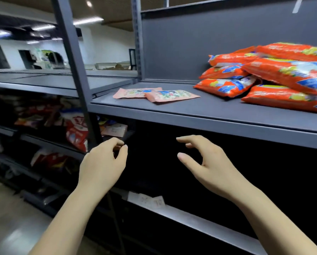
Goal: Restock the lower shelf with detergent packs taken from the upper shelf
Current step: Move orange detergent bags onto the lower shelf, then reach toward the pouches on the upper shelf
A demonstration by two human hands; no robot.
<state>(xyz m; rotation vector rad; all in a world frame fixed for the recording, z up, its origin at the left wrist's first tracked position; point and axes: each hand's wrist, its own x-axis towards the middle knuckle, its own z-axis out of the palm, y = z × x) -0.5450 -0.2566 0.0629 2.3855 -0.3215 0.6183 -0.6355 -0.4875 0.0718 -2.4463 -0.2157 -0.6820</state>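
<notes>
Detergent packs (pixel 275 74): piled right on upper shelf (pixel 209 115), untouched. Left hand (pixel 103 164), right hand (pixel 207 166) open, empty, fingers curled, before dark lower shelf (pixel 200 219). Best raise both, grip front pack by ends, avoid toppling pile.

One cam only, head-worn, wide-angle, so no second view to overlap with. It sits close to a dark metal rack, looking fwd and slightly down, angled a bit to the right along it. Upper shelf (pixel 200 109) runs about mid-frame, near eye level; lower shelf (pixel 200 218) edge crosses the bottom right. Both forearms enter from the bottom, left hand (pixel 102 162) and right hand (pixel 207 162) near the lens. Ceiling lights and floor show far left.
</notes>
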